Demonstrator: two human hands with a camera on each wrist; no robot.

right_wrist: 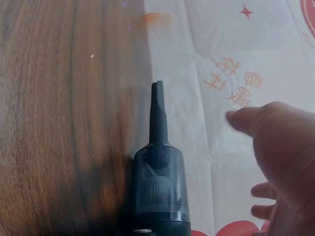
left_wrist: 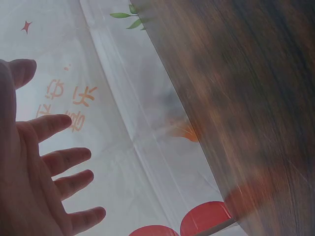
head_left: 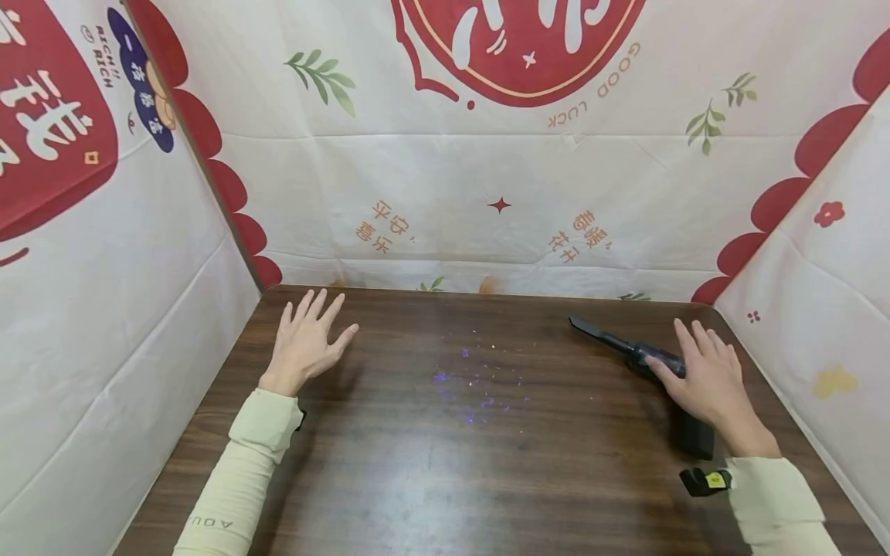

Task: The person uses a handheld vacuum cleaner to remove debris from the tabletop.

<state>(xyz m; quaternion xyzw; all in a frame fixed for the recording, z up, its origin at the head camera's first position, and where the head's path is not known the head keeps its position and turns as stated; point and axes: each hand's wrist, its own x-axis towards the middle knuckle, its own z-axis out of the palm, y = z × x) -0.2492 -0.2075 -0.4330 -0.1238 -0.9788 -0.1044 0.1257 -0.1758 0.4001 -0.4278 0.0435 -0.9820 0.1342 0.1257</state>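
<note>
Your right hand (head_left: 702, 378), fingers straight, rests over the dark plastic handheld vacuum (head_left: 629, 351), nozzle pointing far-left; left hand (head_left: 306, 344) splayed, holds nothing, well apart.

Soft, even light fills the head view, bright on the white printed cloth walls (head_left: 487, 193) and dimmer on the dark brown wood-grain desk (head_left: 445, 463). A pale sheen runs down the desk's middle, a glare from above. Faint shadows lie beside each forearm and under the dark handheld vacuum with its narrow nozzle (head_left: 629, 351). The walls bow outward at the edges of the frame, a wide-lens distortion. The left wrist view is hazy, with the desk's grain smeared. In the right wrist view the near hand (right_wrist: 283, 162) is out of focus, while the vacuum is sharper.
</note>
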